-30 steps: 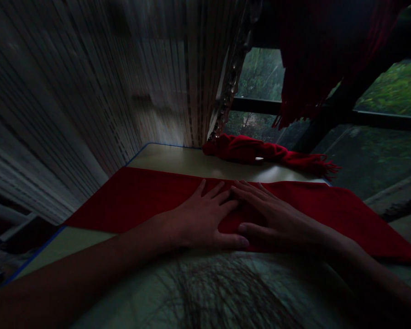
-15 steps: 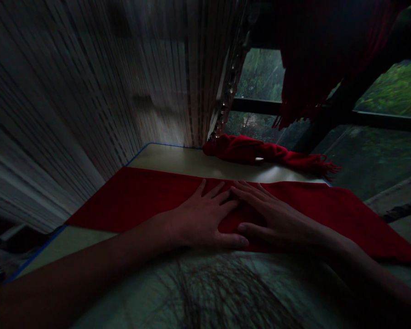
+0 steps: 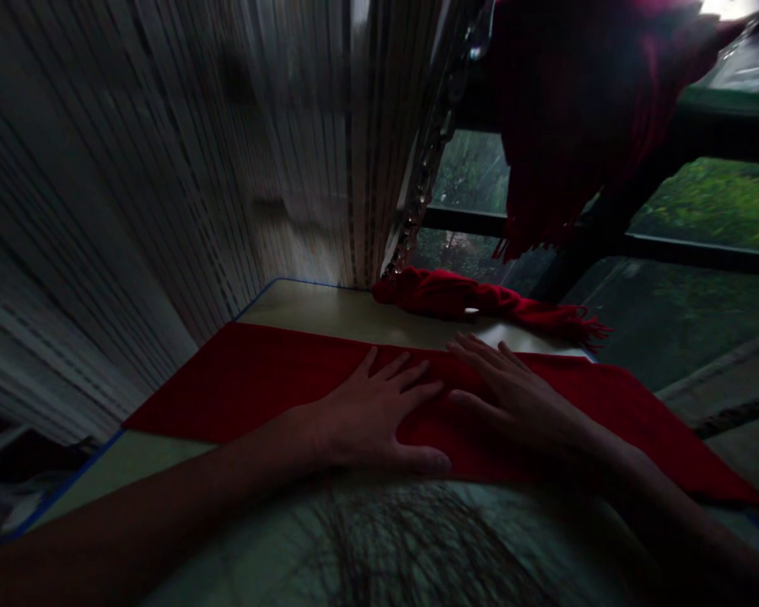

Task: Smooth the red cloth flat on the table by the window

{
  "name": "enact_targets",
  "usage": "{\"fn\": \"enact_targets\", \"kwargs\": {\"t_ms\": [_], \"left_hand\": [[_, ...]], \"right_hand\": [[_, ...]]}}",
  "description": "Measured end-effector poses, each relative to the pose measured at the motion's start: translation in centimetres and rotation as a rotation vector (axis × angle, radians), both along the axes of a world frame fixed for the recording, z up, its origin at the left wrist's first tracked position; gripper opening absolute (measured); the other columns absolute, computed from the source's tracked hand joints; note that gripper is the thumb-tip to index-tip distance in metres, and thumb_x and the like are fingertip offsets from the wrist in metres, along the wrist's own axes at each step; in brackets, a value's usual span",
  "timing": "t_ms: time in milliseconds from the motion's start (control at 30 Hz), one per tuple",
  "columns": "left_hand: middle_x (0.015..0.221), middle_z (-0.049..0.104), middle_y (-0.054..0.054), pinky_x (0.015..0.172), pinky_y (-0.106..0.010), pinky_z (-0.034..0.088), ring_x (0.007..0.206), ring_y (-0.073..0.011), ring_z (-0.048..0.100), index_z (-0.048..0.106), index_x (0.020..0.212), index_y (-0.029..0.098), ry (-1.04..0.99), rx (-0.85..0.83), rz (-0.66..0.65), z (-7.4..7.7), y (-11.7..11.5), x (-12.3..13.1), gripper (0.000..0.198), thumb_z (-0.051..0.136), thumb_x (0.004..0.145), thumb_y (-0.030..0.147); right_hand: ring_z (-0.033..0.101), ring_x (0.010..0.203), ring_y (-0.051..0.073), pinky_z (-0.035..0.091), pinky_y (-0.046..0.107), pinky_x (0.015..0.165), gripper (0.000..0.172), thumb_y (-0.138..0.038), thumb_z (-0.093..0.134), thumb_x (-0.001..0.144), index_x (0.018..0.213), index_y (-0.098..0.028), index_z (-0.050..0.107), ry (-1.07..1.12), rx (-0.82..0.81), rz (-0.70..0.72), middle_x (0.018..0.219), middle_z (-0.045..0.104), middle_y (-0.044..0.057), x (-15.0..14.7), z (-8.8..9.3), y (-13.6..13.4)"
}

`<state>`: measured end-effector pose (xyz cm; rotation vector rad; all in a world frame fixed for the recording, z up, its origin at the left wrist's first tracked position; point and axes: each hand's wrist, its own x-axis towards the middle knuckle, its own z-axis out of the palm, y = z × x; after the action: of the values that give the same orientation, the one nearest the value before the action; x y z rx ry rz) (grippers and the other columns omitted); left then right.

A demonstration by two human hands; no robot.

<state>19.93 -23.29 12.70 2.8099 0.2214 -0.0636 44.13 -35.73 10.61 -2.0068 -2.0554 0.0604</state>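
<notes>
A long red scarf [image 3: 240, 379] lies spread flat across the pale table, its right end reaching the table's right side. My left hand [image 3: 379, 413] rests on the middle of it, palm down with fingers spread. Just to the right, my right hand [image 3: 512, 388] is over the same scarf, fingers stretched out and the thumb apart. Neither hand grips the fabric. A narrow gap of red cloth shows between the two hands.
Behind, a twisted red scarf with fringe [image 3: 481, 295] lies along the table's [image 3: 316, 308] far edge. Another fringed red cloth [image 3: 562, 152] hangs before the window [image 3: 714, 202]. A string curtain [image 3: 228, 169] borders the left side. Hair covers part of the near edge.
My right hand has shifted right, away from my left hand, opening a gap between them. My left hand stays on the scarf. The view has tilted up slightly.
</notes>
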Motion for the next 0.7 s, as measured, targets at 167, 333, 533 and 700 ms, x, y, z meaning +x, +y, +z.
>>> {"fn": "enact_targets", "kwargs": {"t_ms": [167,333,533,700], "left_hand": [[0.173,0.017,-0.003,0.125,-0.068,0.003,0.16,-0.033,0.01,0.028,0.164,0.033,-0.059,0.102,0.209,0.1,2.6,0.5,0.075,0.035,0.102,0.075],[0.173,0.013,-0.007,0.123,-0.071,0.004,0.16,-0.0378,0.008,0.024,0.166,0.03,0.029,0.171,0.414,-0.7,4.7,-1.0,0.078,0.028,0.103,0.074],[0.173,0.006,0.0,0.125,-0.068,0.004,0.16,-0.0347,0.002,0.02,0.166,0.033,0.073,0.195,0.517,-1.9,6.3,-5.5,0.082,0.027,0.099,0.08],[0.173,0.005,0.0,0.124,-0.069,0.001,0.16,-0.0358,0.0,0.018,0.166,0.034,0.077,0.169,0.489,-1.4,8.1,-4.8,0.084,0.031,0.098,0.081]], "right_hand": [[0.007,0.159,0.033,0.007,0.061,0.127,0.087,-0.077,0.032,0.1,0.163,-0.019,0.034,-0.073,-0.047,-0.135,0.173,0.018,0.015,1.8,-0.4,0.2],[0.006,0.159,0.036,0.007,0.063,0.126,0.088,-0.079,0.029,0.099,0.163,-0.019,0.035,-0.019,-0.157,-0.157,0.173,0.016,0.015,1.7,-0.7,0.5],[0.008,0.159,0.036,0.008,0.062,0.127,0.091,-0.081,0.024,0.098,0.163,-0.018,0.034,-0.041,-0.157,-0.162,0.172,0.019,0.015,1.2,-0.4,0.6],[0.01,0.159,0.036,0.011,0.061,0.126,0.091,-0.08,0.024,0.098,0.164,-0.017,0.034,-0.077,-0.139,-0.213,0.172,0.019,0.017,1.4,-0.7,1.0]]}}
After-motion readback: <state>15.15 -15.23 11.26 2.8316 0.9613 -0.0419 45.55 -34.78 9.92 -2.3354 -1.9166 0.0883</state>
